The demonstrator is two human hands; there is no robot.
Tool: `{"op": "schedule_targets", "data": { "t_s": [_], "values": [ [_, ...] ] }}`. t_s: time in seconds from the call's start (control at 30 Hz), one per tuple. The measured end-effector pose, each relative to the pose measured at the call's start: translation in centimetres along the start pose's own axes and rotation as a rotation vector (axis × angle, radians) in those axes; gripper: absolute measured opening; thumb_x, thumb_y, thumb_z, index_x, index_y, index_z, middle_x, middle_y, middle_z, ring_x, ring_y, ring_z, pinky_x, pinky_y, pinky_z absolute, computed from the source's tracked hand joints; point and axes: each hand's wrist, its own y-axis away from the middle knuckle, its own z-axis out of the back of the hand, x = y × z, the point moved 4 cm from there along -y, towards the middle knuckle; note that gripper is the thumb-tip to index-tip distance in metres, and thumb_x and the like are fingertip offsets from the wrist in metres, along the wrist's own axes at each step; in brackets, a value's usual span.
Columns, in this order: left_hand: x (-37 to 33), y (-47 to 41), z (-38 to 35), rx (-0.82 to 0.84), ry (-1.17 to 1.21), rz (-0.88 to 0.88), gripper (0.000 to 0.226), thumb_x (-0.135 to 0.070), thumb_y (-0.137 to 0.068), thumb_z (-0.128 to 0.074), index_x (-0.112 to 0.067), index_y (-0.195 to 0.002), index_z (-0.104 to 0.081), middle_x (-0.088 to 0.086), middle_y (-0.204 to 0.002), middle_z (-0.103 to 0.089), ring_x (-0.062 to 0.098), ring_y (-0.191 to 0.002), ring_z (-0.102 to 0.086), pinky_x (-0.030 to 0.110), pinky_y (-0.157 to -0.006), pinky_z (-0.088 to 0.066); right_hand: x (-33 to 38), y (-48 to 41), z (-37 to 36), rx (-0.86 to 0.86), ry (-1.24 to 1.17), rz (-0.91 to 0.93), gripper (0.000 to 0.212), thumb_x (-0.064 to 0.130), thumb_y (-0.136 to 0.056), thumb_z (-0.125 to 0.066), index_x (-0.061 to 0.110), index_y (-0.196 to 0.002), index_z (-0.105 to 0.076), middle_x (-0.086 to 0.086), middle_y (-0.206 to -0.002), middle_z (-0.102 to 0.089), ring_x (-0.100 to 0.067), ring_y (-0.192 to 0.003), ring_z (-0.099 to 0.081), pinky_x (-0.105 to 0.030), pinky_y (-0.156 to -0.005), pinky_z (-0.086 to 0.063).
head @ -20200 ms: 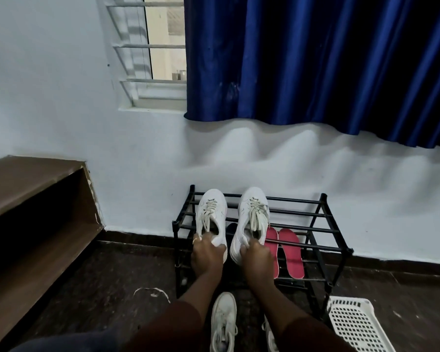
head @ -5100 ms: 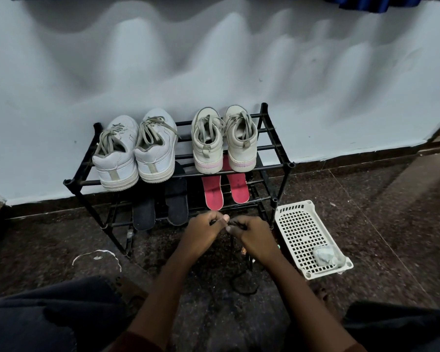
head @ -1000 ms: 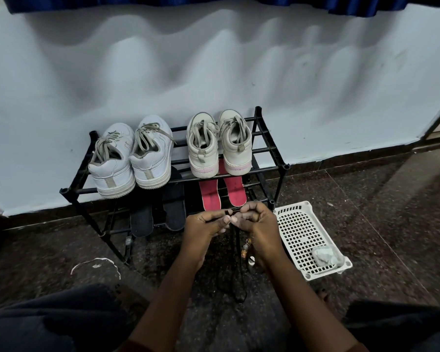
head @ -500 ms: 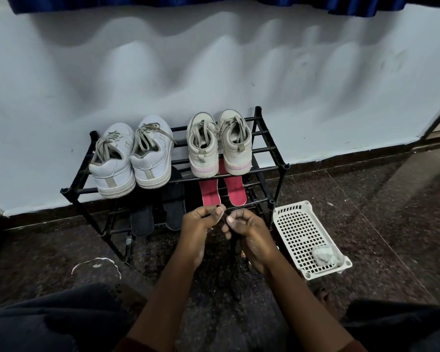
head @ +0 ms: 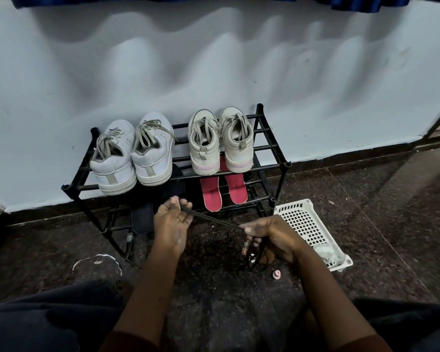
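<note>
A thin black cord (head: 211, 219) stretches taut between my two hands above the dark floor, in front of the black shoe rack (head: 277, 148). My left hand (head: 172, 219) pinches its upper end near the rack's lower shelf. My right hand (head: 269, 235) grips the other end lower and to the right; small trinkets and more cord hang below its fingers. On the rack's top shelf stand a pair of white sneakers (head: 132, 153) on the left and a beige pair (head: 220, 141) on the right, heels toward me.
Red insoles (head: 224, 193) and black insoles (head: 142, 214) lie on the lower shelf. A white perforated basket (head: 305, 224) with crumpled paper sits on the floor to the right. A small pink cap (head: 276, 274) and a white strip (head: 97, 259) lie on the floor. My knees frame the bottom.
My hands were close together at the cord; now they have pulled apart, the right hand moving down and right, and the cord is drawn taut between them.
</note>
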Motion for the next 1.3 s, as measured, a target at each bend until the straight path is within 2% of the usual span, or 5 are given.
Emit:
{"op": "schedule_targets", "data": {
  "t_s": [0.2,0.4,0.6,1.0,1.3],
  "values": [
    [0.1,0.1,-0.8,0.148,-0.529,-0.243,0.027,-0.009,-0.101,-0.035,-0.03,-0.117,-0.042,0.001,-0.071,-0.045,0.007,-0.055,-0.043,0.027,-0.061,-0.036,1.0,-0.4,0.9,-0.168,0.278,0.087,0.01,-0.002,-0.078,-0.066,0.004,-0.079,-0.073,-0.006,-0.062,-0.067,-0.01,-0.051,-0.053,-0.021,-0.055,-0.041],
    [4.4,2.8,-4.0,0.496,-1.337,-0.11,0.053,-0.052,-0.096,-0.021,-0.028,-0.13,-0.053,0.017,-0.136,-0.038,0.029,-0.128,-0.038,0.041,-0.106,-0.032,2.4,-0.2,-1.1,-0.128,0.368,0.199,0.009,0.003,-0.077,-0.069,0.011,-0.078,-0.074,-0.01,-0.079,-0.073,-0.017,-0.071,-0.064,-0.029,-0.073,-0.05],
    [5.2,2.7,-3.7,0.475,-1.361,-0.058,0.043,-0.048,-0.097,-0.028,-0.028,-0.064,-0.047,0.023,-0.119,-0.047,0.032,-0.118,-0.04,0.041,-0.102,-0.034,2.2,0.4,-1.4,-0.082,0.278,0.186,0.009,0.002,-0.08,-0.066,0.004,-0.078,-0.074,-0.022,-0.075,-0.069,-0.022,-0.064,-0.052,-0.029,-0.065,-0.042],
    [1.2,0.5,-0.3,0.138,-1.567,-0.114,0.04,-0.044,-0.099,-0.034,-0.02,-0.112,-0.062,0.015,-0.136,-0.036,0.031,-0.129,-0.031,0.043,-0.102,-0.023,2.7,0.5,1.4,-0.159,0.317,0.122,0.011,0.0,-0.08,-0.066,0.008,-0.081,-0.073,-0.006,-0.069,-0.071,-0.023,-0.065,-0.055,-0.025,-0.061,-0.045],
    [4.6,3.4,-3.9,0.487,-1.488,-0.073,0.044,-0.049,-0.099,-0.021,-0.038,-0.134,-0.047,0.012,-0.148,-0.025,0.028,-0.139,-0.02,0.047,-0.112,-0.013,2.5,-0.1,-0.5,-0.105,0.513,0.219,0.013,0.007,-0.079,-0.07,0.012,-0.09,-0.075,-0.002,-0.087,-0.073,-0.012,-0.083,-0.068,-0.028,-0.083,-0.051]
  ]
}}
